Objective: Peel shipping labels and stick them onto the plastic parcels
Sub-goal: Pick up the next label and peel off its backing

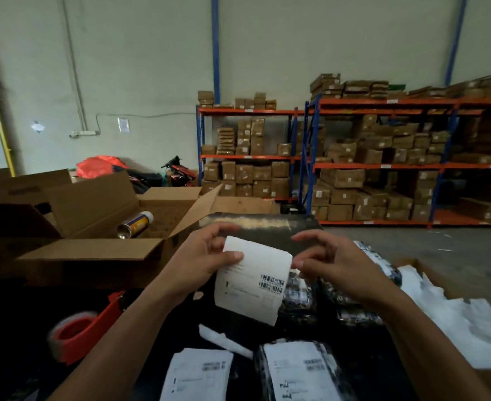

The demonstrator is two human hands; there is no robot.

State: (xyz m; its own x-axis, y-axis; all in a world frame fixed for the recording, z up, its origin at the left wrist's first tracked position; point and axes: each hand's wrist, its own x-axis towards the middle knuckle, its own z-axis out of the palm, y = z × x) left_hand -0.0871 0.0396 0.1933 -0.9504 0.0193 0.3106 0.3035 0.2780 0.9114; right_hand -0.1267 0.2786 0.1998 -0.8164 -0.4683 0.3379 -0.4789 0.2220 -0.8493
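left hand (198,256) grips shipping label (253,280) at its upper left edge, thumb on the face; right hand (336,267) pinches the label's right edge; label held up above black plastic parcels (351,287); labelled parcel (299,371) near bottom; red tape dispenser (79,334) at left; open cardboard box (99,227) behind

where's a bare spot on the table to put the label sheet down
Little is free. The clearest bare patch is the dark table between the tape dispenser and the loose label. Right of that it is crowded: the labelled parcel, then the pile of parcels and white backing scraps.
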